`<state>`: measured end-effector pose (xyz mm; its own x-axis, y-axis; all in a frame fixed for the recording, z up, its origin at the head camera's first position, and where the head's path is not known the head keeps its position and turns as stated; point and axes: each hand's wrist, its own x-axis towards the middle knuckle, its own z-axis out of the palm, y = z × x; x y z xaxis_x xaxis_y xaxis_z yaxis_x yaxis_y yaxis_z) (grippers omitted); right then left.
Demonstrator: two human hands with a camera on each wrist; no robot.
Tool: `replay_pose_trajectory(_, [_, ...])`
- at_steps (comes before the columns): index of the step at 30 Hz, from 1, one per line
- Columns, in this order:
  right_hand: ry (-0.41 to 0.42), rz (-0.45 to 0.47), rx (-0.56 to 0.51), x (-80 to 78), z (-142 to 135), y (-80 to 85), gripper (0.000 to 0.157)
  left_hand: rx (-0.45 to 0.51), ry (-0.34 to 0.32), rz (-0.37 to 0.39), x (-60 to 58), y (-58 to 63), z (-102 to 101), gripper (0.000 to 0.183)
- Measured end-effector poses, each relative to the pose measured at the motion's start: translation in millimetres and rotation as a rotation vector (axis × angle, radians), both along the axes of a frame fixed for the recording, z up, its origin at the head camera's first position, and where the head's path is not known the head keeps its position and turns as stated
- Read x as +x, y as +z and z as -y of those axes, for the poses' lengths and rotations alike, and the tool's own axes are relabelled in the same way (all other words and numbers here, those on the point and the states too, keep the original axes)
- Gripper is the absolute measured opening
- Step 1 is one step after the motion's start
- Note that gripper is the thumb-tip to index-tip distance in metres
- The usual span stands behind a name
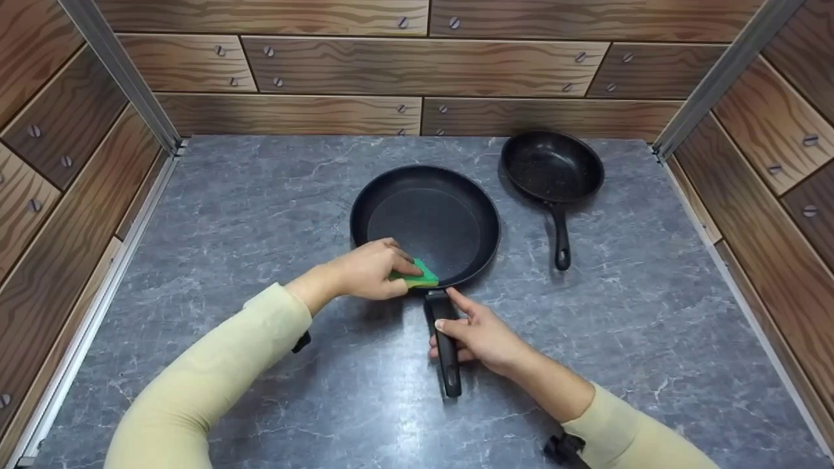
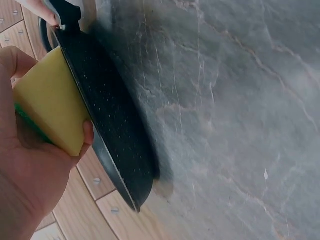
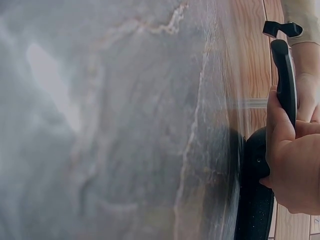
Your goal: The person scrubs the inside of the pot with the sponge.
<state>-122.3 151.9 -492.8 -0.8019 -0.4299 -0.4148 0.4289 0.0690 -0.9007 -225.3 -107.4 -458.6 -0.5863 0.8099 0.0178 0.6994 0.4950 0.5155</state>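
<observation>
A large black frying pan sits mid-table, its handle toward me. My left hand grips a yellow sponge with a green scouring side at the pan's near rim, left of the handle. In the left wrist view the yellow side of the sponge lies against the pan's edge, and the speckled outer wall shows beside it. My right hand holds the handle from the right, thumb on top and forefinger reaching to the rim. The right wrist view shows the fingers curled around the handle.
A smaller black frying pan stands at the back right, its handle pointing toward me. The grey marbled tabletop is bordered by wood-patterned walls at the back and sides, with metal posts at the corners.
</observation>
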Motion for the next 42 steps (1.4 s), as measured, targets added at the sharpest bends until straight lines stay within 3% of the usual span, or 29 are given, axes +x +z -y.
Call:
replay_pose_trajectory(9, [0.020, -0.003, 0.009, -0.9, -1, 0.4, 0.088, 0.021, 0.010, 0.017, 0.9, -4.9, -16, 0.044])
replay_pose_trajectory(24, [0.040, -0.006, 0.012, -0.8, -3, -0.2, 0.089, 0.066, 0.012, 0.044, -7.6, -16.0, -44, 0.049])
replay_pose_trajectory(36, [0.045, -0.015, 0.004, -0.7, -2, 1.9, 0.089, 0.004, 0.015, 0.076, -23.5, -17.9, -65, 0.050])
replay_pose_trajectory(42, [0.038, -0.012, -0.009, -1.1, -1, 2.0, 0.090, -0.050, 0.013, 0.048, -31.6, -19.7, -72, 0.050])
